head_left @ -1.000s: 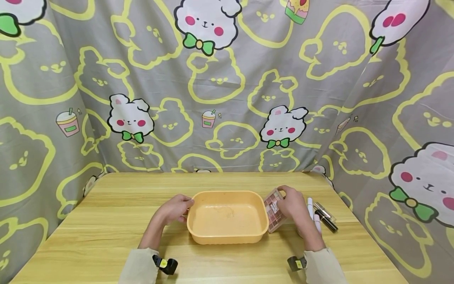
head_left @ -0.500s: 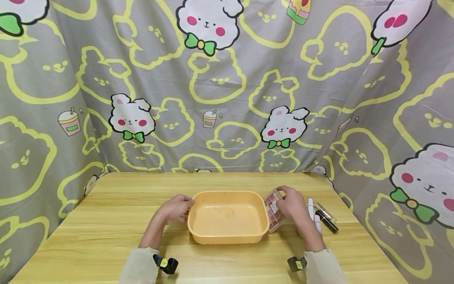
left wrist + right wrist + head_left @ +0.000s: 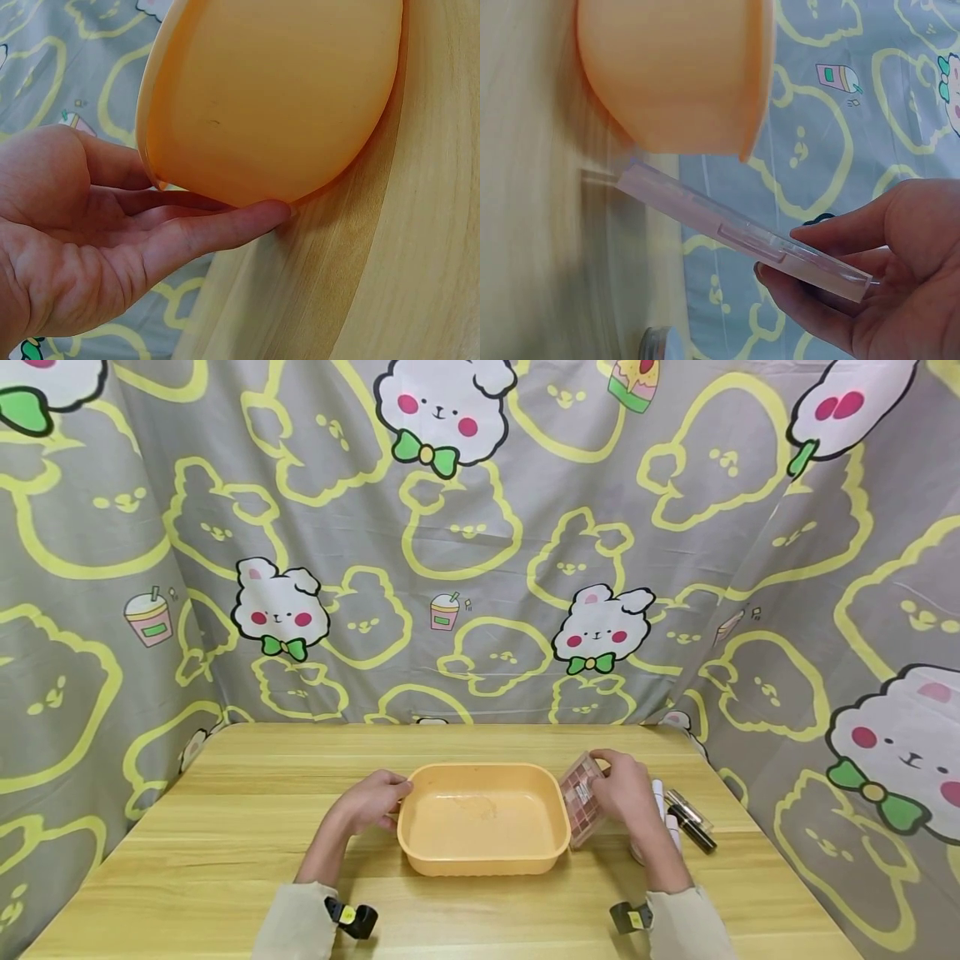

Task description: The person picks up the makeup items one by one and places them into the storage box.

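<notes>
A yellow-orange plastic basin (image 3: pixel 483 822) stands upright on the wooden table, with nothing inside. My left hand (image 3: pixel 371 802) holds its left end, thumb at the rim and fingers against the outer wall; the left wrist view shows a fingertip (image 3: pixel 274 214) on that wall. Just right of the basin, my right hand (image 3: pixel 624 789) pinches an eyeshadow palette (image 3: pixel 582 797) by its upper edge, between thumb and fingers. The palette leans at a slant, its clear lid and rows of reddish pans facing the basin. Its lower edge sits close by the basin's base in the right wrist view.
Right of my right wrist lie white tubes (image 3: pixel 672 831), a black tube (image 3: pixel 696 828) and a clear, pinkish cosmetic tube (image 3: pixel 688 808). A small round jar (image 3: pixel 660 345) stands below the palette in the right wrist view. A patterned grey curtain (image 3: pixel 465 652) hangs behind the table (image 3: pixel 300 760).
My right hand has risen slightly and shifted a little right, with the palette tilting more upright. The left hand keeps its hold on the basin, which stays in place.
</notes>
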`<state>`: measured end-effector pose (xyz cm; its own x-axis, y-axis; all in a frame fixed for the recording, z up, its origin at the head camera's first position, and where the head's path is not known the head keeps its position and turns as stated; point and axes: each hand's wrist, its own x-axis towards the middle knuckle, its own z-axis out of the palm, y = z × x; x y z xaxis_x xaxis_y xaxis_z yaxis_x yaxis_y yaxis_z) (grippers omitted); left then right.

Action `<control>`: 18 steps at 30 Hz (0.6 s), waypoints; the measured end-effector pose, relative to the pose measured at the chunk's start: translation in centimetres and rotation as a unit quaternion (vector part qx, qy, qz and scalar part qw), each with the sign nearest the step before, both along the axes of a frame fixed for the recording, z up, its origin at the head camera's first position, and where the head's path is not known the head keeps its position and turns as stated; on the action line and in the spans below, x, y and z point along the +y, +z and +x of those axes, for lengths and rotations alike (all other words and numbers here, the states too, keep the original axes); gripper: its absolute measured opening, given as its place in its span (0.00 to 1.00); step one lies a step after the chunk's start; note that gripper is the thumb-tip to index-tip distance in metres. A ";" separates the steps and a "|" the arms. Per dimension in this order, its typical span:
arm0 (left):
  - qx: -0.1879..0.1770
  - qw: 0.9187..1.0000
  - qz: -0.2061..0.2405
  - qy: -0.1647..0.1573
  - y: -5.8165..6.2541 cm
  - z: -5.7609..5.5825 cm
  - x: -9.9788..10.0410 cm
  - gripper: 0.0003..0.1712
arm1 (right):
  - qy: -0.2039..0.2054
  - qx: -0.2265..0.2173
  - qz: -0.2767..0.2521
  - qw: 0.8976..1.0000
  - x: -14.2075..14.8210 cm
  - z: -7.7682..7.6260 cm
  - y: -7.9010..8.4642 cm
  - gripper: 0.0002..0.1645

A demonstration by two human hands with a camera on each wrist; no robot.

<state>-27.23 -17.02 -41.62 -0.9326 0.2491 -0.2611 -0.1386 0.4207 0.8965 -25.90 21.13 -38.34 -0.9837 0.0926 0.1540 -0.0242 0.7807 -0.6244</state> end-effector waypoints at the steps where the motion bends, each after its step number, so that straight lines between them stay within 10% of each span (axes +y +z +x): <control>1: 0.000 1.000 0.000 0.000 0.0 0.0 0.0 0.25 | 0.000 -0.001 -0.001 1.000 0.0 0.1 0.2 0.30; 18: 0.001 1.000 0.000 -0.001 0.1 0.0 0.1 0.25 | -0.031 0.038 -0.016 0.999 0.5 0.8 1.6 0.25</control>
